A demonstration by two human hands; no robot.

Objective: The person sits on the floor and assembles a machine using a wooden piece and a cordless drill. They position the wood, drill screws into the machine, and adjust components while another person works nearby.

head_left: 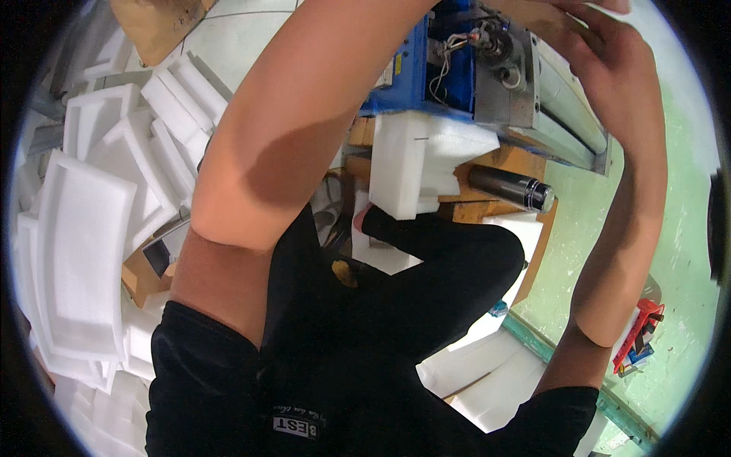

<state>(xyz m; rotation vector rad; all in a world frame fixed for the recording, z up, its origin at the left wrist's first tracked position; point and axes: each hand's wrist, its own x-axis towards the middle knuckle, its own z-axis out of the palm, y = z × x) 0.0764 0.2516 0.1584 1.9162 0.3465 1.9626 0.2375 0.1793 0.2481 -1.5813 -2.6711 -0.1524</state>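
1 blue housing holds wires; 1 red basket holds small items.

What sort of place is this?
Probably a workshop or packing area: a blue machine with exposed wires sits ahead, white foam trays are piled at left, and a metal flask lies nearby.

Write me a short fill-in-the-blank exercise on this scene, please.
1. The hand near the picture's top edge is the person's ____ one.
2. The machine housing is painted ____.
3. The dark bottle lies on its ____.
4. The foam pieces heaped at the left are coloured ____.
Missing words: right; blue; side; white.
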